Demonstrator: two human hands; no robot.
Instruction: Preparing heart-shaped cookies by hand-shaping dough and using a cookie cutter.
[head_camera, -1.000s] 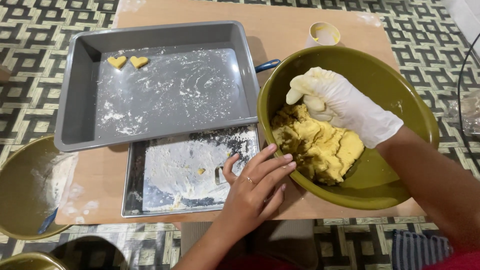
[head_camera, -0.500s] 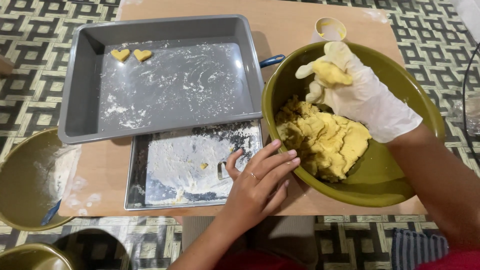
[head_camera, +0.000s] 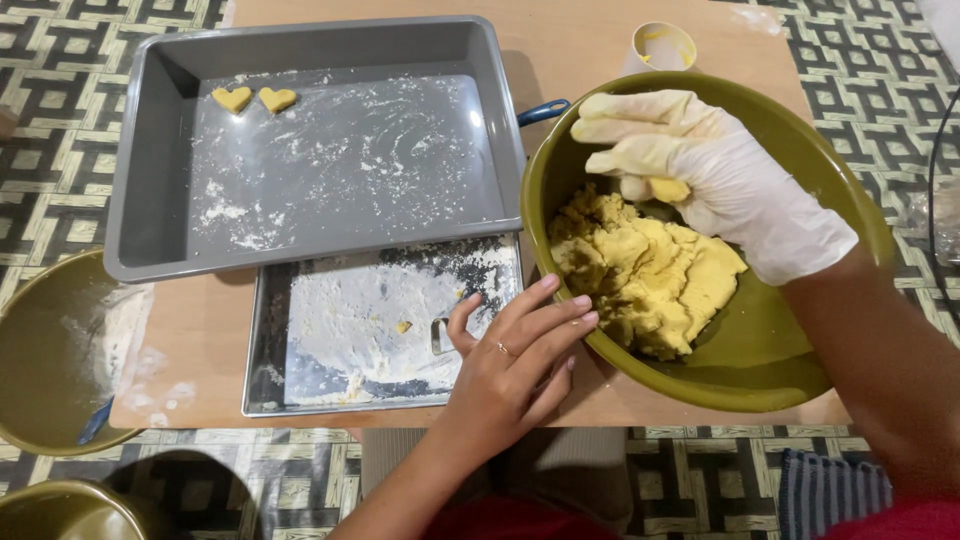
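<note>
My right hand (head_camera: 700, 165), in a white glove, is inside the olive green bowl (head_camera: 760, 370), above a mass of yellow dough (head_camera: 650, 270). It pinches a small lump of dough in its fingers. My bare left hand (head_camera: 515, 365) rests flat on the table against the bowl's near left rim, fingers apart, holding nothing. Just left of it lies a floured metal tray (head_camera: 340, 330) with a small metal cutter (head_camera: 440, 335) on it. Behind that, a grey baking pan (head_camera: 150, 200) holds two heart-shaped dough pieces (head_camera: 255, 98) in its far left corner.
A small cup (head_camera: 660, 45) smeared with dough stands behind the bowl. An olive bowl with flour (head_camera: 50, 350) sits at the table's left edge, another bowl (head_camera: 60, 510) lower left. Patterned floor surrounds the wooden table (head_camera: 560, 50).
My right hand lifted a lump out of the dough mass and now holds it above the dough, lower than half a second ago. My left hand stayed by the bowl.
</note>
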